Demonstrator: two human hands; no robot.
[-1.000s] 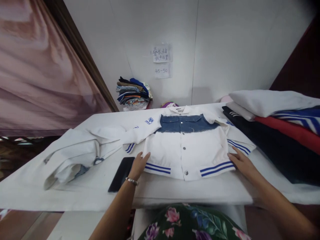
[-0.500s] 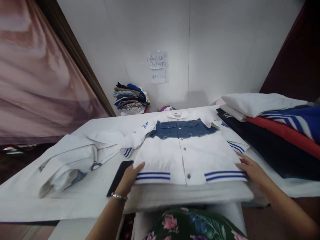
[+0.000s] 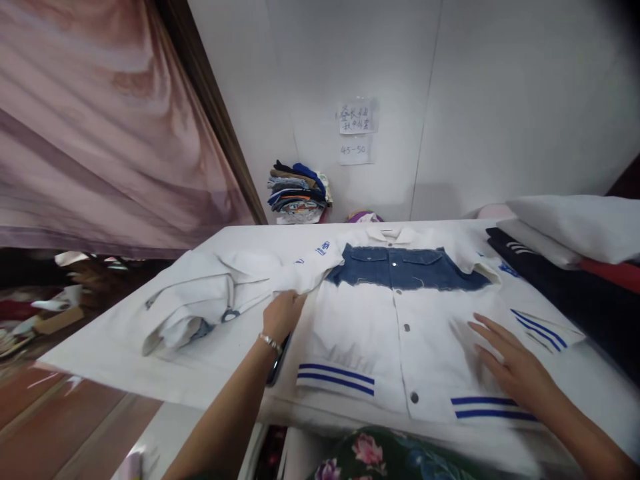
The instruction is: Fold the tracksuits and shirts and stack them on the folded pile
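Observation:
A white jacket [image 3: 360,320] with a denim-blue chest panel and blue-striped hem lies front up, its sleeves out to the sides. My left hand [image 3: 281,315] is closed at the end of the left-side sleeve [image 3: 313,267] and covers its cuff. Above the right part of the jacket front, my right hand [image 3: 507,360] is open with fingers spread. Whether its fingertips touch the cloth is hard to tell. The striped cuff [image 3: 540,330] of the other sleeve lies just right of that hand. A dark phone [image 3: 276,368] is partly hidden behind my left wrist.
A crumpled white garment [image 3: 195,307] lies on the white table [image 3: 235,370] at left. Folded dark clothes [image 3: 560,280], with white and red ones, are piled at right. Against the wall stands a stack of folded clothes [image 3: 299,190]. Paper notes [image 3: 357,130] hang above.
My left hand has gone from the jacket's hem up to the sleeve end. My right hand has left the hem's side and moved over the jacket front. The view has turned left.

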